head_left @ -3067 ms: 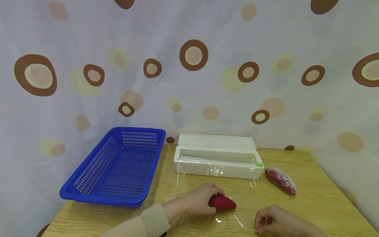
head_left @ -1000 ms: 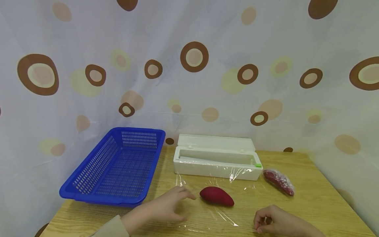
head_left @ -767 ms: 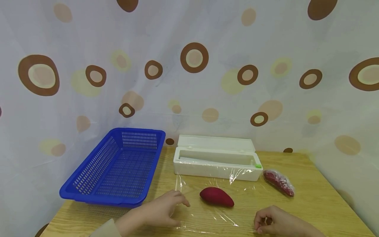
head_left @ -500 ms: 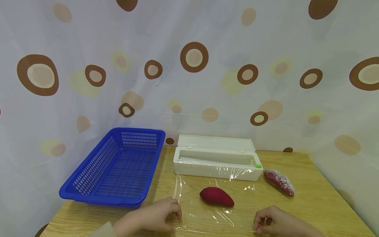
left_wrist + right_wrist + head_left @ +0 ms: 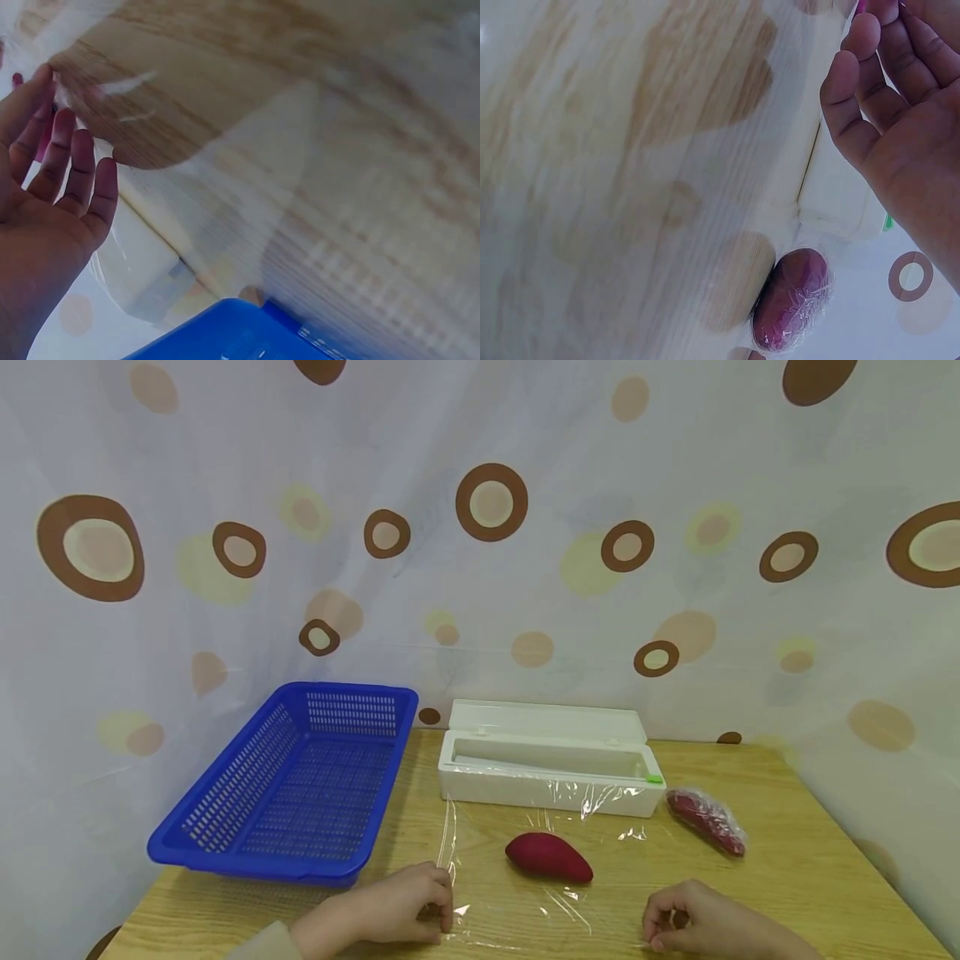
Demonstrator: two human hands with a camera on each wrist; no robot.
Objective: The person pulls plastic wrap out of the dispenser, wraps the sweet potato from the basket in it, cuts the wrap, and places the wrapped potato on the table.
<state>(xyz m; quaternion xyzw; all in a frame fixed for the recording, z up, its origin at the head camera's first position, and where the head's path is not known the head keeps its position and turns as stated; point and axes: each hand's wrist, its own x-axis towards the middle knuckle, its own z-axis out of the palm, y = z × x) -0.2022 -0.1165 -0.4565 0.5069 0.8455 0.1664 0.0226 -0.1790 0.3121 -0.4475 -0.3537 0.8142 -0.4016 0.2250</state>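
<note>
A sheet of clear plastic wrap (image 5: 487, 914) runs from the white wrap box (image 5: 551, 792) toward the front of the table. On it lies a dark red sweet potato (image 5: 548, 857), bare and slightly slanted. At the sheet's near left corner my left hand (image 5: 401, 906) pinches the film between thumb and fingertips; the left wrist view shows this hand (image 5: 60, 180) with the other fingers loosely bent. My right hand (image 5: 697, 920) pinches the near right corner, its fingers curled. The right wrist view cuts off that hand's (image 5: 907, 112) fingertips. Neither hand touches the sweet potato.
A blue slotted basket (image 5: 390, 777) stands at the left of the wooden table (image 5: 780, 893). Right of the box lies another sweet potato (image 5: 707, 821), wrapped in film. The box lid (image 5: 547, 720) is raised against the spotted curtain (image 5: 420, 443), and a green slider (image 5: 655, 779) sits on its rim.
My left hand has let go of the sweet potato, moved left and toward me, and taken the film's corner. The sweet potato sits slightly farther left and back. My right hand has stayed put.
</note>
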